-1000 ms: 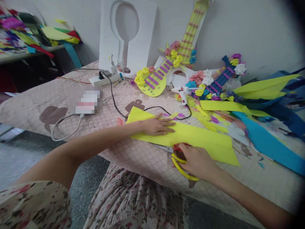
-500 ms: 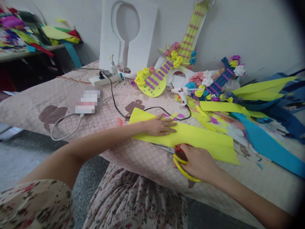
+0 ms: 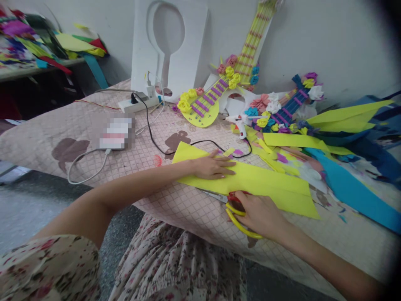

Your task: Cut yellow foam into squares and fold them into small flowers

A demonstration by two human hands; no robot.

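A folded strip of yellow crepe paper (image 3: 272, 188) lies across the table in front of me. My left hand (image 3: 213, 166) rests flat on its left half, fingers spread. Along the paper's near edge, my right hand (image 3: 258, 213) grips a pair of scissors (image 3: 239, 228) with red and yellow handles. The blades point left and lie low by the table, partly under or against the paper's edge; I cannot tell whether they touch the paper.
Beyond the paper stand a white glue gun (image 3: 241, 125) with a black cord and a yellow paper guitar (image 3: 203, 108). Blue paper (image 3: 354, 184) and scraps lie at right. A power strip (image 3: 138, 104) and a blurred device (image 3: 115, 133) with a white cable are at left.
The yellow paper and my left hand have slid slightly to the right. My right hand with the scissors has shifted very slightly left.
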